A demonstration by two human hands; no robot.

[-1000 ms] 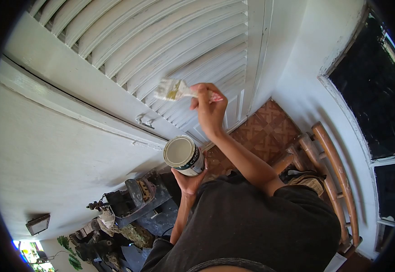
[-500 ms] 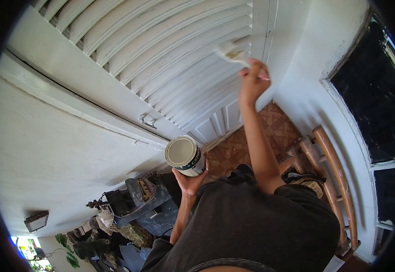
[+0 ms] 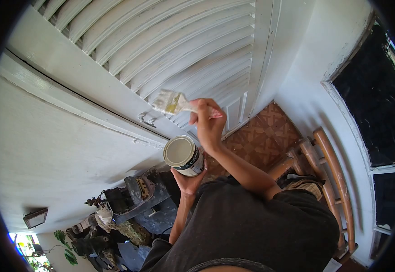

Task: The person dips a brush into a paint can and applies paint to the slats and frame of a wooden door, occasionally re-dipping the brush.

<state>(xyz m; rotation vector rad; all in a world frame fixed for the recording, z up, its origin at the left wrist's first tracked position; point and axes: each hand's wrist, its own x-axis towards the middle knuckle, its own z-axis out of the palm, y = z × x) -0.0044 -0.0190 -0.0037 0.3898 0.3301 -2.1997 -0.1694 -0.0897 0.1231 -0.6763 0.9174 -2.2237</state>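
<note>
My left hand [image 3: 189,182] grips a paint can [image 3: 192,164] from below and the side, its open top facing up toward me. Pale paint shows inside the rim. In my right hand [image 3: 210,120] is a paintbrush [image 3: 175,102], held by its handle with the fingers closed around it. White paint coats its bristles, which point left, above the can and apart from it. Behind the brush stands a white louvered door [image 3: 170,50] with a metal handle [image 3: 147,120]; some slats look streaky.
A wooden chair [image 3: 335,181] stands at the right, against the white wall by a dark-paned window [image 3: 372,95]. Brown patterned tiles [image 3: 270,129] cover the floor. Cluttered dark items [image 3: 138,208] lie at lower left.
My right hand has brought the paintbrush left and down, away from the right part of the slats to above the can. My left hand and the can have barely moved.
</note>
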